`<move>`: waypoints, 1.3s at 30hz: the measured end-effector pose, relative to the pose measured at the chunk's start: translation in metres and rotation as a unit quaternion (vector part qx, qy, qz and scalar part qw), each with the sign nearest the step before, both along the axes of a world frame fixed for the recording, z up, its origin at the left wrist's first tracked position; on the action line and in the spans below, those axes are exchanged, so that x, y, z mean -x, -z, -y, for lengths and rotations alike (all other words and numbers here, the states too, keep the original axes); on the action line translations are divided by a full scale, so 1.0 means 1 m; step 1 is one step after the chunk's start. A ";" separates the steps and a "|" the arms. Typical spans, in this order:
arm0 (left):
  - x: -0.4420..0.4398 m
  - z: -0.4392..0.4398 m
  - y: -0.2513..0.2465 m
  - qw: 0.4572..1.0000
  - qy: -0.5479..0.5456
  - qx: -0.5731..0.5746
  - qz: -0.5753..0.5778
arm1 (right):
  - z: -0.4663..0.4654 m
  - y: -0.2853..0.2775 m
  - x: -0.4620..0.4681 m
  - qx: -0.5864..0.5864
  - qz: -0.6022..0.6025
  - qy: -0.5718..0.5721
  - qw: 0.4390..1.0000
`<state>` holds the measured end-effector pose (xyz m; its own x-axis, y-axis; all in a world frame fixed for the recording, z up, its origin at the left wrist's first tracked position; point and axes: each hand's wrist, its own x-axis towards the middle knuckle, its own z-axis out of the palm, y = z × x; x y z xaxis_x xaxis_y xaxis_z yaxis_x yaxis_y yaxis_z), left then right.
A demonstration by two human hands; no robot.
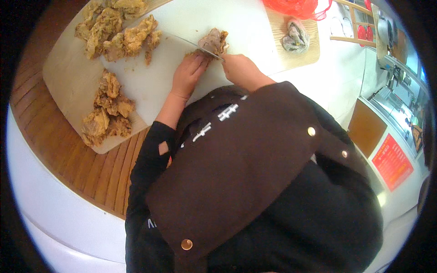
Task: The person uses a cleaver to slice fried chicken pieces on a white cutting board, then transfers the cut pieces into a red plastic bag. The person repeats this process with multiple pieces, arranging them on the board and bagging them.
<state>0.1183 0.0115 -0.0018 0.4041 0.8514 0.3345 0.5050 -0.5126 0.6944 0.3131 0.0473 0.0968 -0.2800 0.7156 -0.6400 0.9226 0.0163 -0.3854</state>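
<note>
My right hand (242,70) grips a knife (213,55), seen almost edge-on, its blade pointing up and left over a white cutting board (239,30). Beyond the blade lies a chunk of browned, fried meat (212,41) with a pale cut face. On the near side of the blade, my left hand (189,73) presses down on another portion of meat, mostly hidden under the fingers. Its fingertips are close to the blade. Whether the two portions are still joined cannot be seen.
Fried meat pieces (106,29) are heaped at the upper left. Another pile (109,109) sits lower, on a wooden board (65,71) beneath the white one. A crumpled cloth (296,37) and a red plastic bag (293,6) lie at the upper right.
</note>
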 end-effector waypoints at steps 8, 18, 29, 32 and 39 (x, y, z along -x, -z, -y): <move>0.002 0.010 0.000 0.999 -0.034 0.023 -0.023 | 0.034 -0.088 -0.041 0.127 0.136 -0.020 0.982; 0.004 0.006 0.005 0.999 -0.027 -0.007 -0.042 | 0.025 -0.060 -0.032 0.098 0.088 -0.020 0.991; 0.000 0.005 0.001 0.995 -0.044 -0.066 -0.053 | 0.023 -0.002 -0.004 -0.020 -0.022 0.022 0.999; 0.002 0.009 0.003 0.997 -0.056 -0.037 -0.045 | 0.019 -0.031 -0.015 0.014 0.006 0.000 1.000; 0.004 0.013 0.007 0.997 -0.070 0.005 -0.006 | 0.037 -0.086 -0.031 0.127 0.130 -0.015 0.983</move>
<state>0.1143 -0.0016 -0.0090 0.2843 0.9033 0.3212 0.5793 -0.4288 0.6932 0.3446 0.0101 0.1831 -0.1019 0.5169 -0.8500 0.9911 -0.0210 -0.1316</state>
